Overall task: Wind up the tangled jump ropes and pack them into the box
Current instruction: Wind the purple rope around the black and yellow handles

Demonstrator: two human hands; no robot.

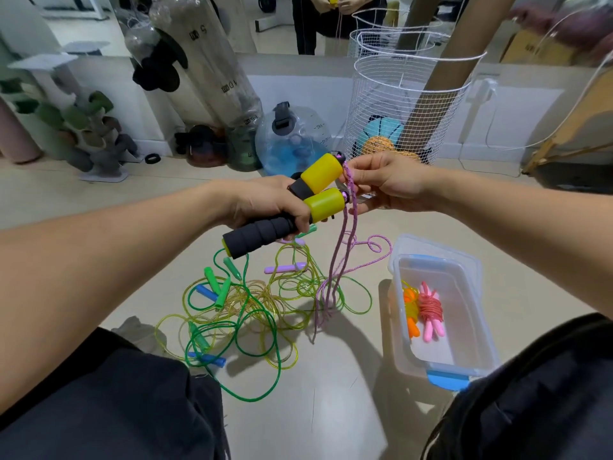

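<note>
My left hand (265, 202) grips two jump-rope handles (292, 200) side by side, each with black foam and a yellow end. A pink braided rope (341, 260) hangs from their tips down to the floor. My right hand (388, 180) pinches that rope just beside the yellow ends. On the floor below lies a tangle of green and yellow ropes (252, 310) with green, blue and purple handles. The clear plastic box (464, 327) stands at the right; a wound pink rope (429, 310) and an orange-handled rope (410, 307) lie inside.
The box's lid (441, 252) sits under it. A white wire basket (404, 104) with balls stands behind my hands. A blue water bag (292, 137), clear cylinders and a dumbbell rack (83, 127) line the wall. My knees frame the bottom corners. A person stands far back.
</note>
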